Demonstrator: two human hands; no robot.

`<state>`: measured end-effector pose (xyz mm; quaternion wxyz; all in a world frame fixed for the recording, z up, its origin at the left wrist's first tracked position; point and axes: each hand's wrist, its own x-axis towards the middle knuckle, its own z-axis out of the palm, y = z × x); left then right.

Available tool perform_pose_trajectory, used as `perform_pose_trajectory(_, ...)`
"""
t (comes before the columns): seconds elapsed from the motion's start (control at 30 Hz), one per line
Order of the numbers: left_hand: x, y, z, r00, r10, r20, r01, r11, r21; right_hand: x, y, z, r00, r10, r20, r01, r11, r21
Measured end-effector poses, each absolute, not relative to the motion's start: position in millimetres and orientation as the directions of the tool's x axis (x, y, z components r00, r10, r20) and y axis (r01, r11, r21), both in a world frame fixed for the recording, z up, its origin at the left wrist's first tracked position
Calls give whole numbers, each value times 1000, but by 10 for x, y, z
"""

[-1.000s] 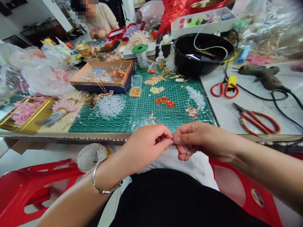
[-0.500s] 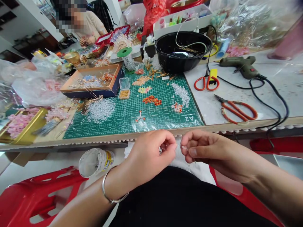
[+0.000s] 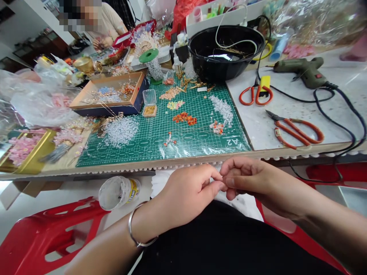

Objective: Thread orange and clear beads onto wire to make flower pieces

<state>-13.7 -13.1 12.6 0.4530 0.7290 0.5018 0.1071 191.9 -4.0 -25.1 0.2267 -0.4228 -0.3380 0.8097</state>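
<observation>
My left hand (image 3: pixel 192 193), with a silver bangle at its wrist, is closed in a pinch just in front of the table edge. Its fingertips meet those of my right hand (image 3: pixel 252 179), which is also closed, thumb against fingers. What the fingertips hold is hidden or too small to name. Beyond them lies a green cutting mat (image 3: pixel 137 152). On it are a small orange-and-clear beaded sprig (image 3: pixel 170 139), orange beads (image 3: pixel 185 118), clear beads (image 3: pixel 120 131) in a heap, and a cluster of orange-tipped beaded pieces (image 3: pixel 217 127).
Orange-handled pliers (image 3: pixel 299 130), orange-handled scissors (image 3: pixel 256 95) and a glue gun (image 3: pixel 304 70) with a looping cord lie at right. A black basin (image 3: pixel 226 68) and a shallow box (image 3: pixel 109 109) stand behind. A white tub (image 3: pixel 119 193) sits below the edge. Another person works at far left.
My left hand has moved right, so the fingertips of both hands now meet where a gap with a thin clear strand showed before. The view has shifted slightly.
</observation>
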Motion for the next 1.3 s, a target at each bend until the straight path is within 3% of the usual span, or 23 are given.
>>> perform_pose_trajectory(0.17,-143,-77,92,408,874,-264,592,-33,805,1961,-49,-252,-546,660,-516,-73,-651,-755)
perform_pose_trajectory(0.3,-150,-61,66,391,891,-232,530,-11,848,1924,-128,-276,-465,792,-396,128,-382,-915)
perform_pose_trajectory(0.4,-162,-68,50,398,891,-217,501,-13,865,1883,-164,-292,-392,859,-328,319,-208,-925)
perform_pose_trajectory(0.57,-196,-98,12,400,890,-219,483,-2,876,1883,-141,-294,-431,820,-376,399,-200,-895)
perform_pose_trajectory(0.8,-217,-106,14,412,883,-226,458,14,889,1916,-116,-240,-404,861,-309,464,-98,-880)
perform_pose_trajectory(1.13,-234,-113,18,422,897,-133,555,-139,820,1954,-118,-239,-387,864,-323,491,-103,-865)
perform_pose_trajectory(1.2,-239,-113,23,424,901,-90,575,-191,796,2007,-91,-271,-424,831,-359,434,-162,-886)
perform_pose_trajectory(1.3,-245,-109,36,429,901,-57,579,-227,783,2090,-14,-287,-571,719,-396,220,-331,-918)
